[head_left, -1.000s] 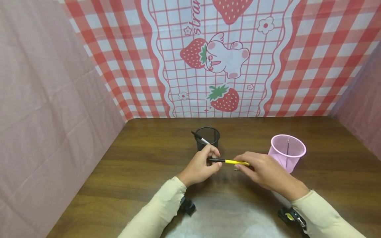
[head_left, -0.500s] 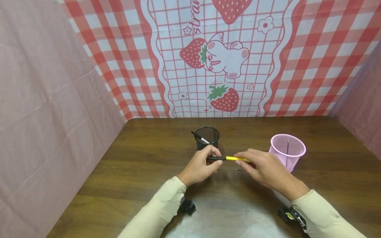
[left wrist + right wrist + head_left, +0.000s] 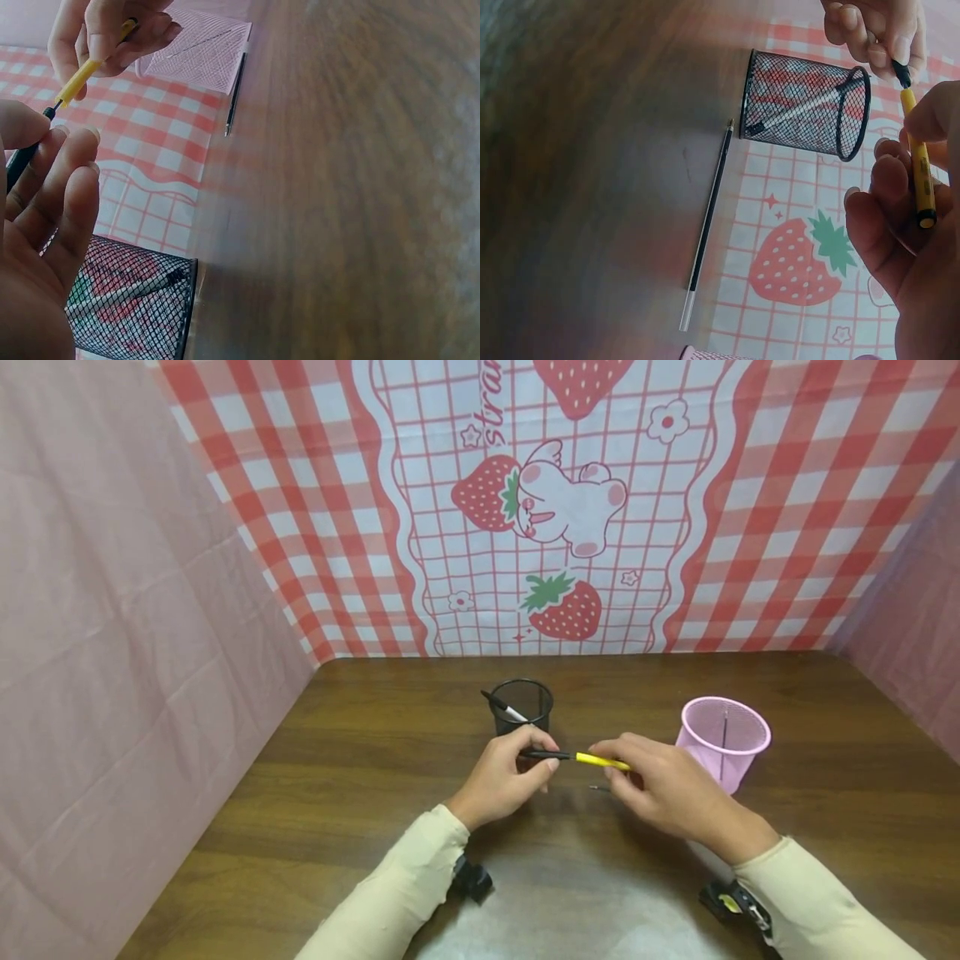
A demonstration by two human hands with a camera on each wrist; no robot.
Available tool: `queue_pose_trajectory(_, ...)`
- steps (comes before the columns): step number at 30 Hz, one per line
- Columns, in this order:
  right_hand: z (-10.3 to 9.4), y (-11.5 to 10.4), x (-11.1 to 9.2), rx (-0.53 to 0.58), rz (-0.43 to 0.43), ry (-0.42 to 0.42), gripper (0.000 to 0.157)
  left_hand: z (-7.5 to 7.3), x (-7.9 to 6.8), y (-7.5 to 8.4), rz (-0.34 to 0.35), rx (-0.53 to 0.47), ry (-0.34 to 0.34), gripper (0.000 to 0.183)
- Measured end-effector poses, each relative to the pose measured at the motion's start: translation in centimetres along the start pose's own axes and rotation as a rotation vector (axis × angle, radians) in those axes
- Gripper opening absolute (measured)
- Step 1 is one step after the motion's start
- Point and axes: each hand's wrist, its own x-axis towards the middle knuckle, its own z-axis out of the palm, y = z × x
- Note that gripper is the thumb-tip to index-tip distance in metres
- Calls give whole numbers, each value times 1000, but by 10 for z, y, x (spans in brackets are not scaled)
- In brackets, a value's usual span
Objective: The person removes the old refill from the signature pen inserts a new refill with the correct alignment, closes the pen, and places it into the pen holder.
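My left hand (image 3: 504, 781) pinches the black part (image 3: 543, 754) of a pen between thumb and fingers. The yellow part (image 3: 602, 762), gripped in my right hand (image 3: 663, 785), lines up with it. A small gap separates the two in the head view. From the left wrist, a thin dark tip shows between the yellow part (image 3: 79, 82) and the black part (image 3: 24, 159). A black end shows on the yellow part (image 3: 922, 180) in the right wrist view. On the table below lies a pen refill (image 3: 707, 225), mostly hidden by my right hand in the head view.
Behind my left hand stands a black mesh cup (image 3: 522, 702) with a white pen with a black end (image 3: 506, 707) leaning in it. A pink mesh cup (image 3: 701, 756) beyond my right hand holds a thin dark stick (image 3: 724, 735). A checked cloth (image 3: 345, 527) backs the wooden table (image 3: 300, 835).
The yellow and black parts, joined in the earlier head frames, now stand slightly apart. Both parts have risen a little in the head view. The hands have barely shifted.
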Motion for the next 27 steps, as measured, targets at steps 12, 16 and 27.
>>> queue_pose_trajectory(12,-3,0,2,29,-11,26,24,-1,1,10,-11,9,-5,11)
queue_pose_trajectory(16,-2,1,3,41,-70,80,27,-1,1,11,-14,2,-12,11)
queue_pose_trajectory(27,0,1,5,97,-131,132,29,-2,0,10,7,-11,-25,10)
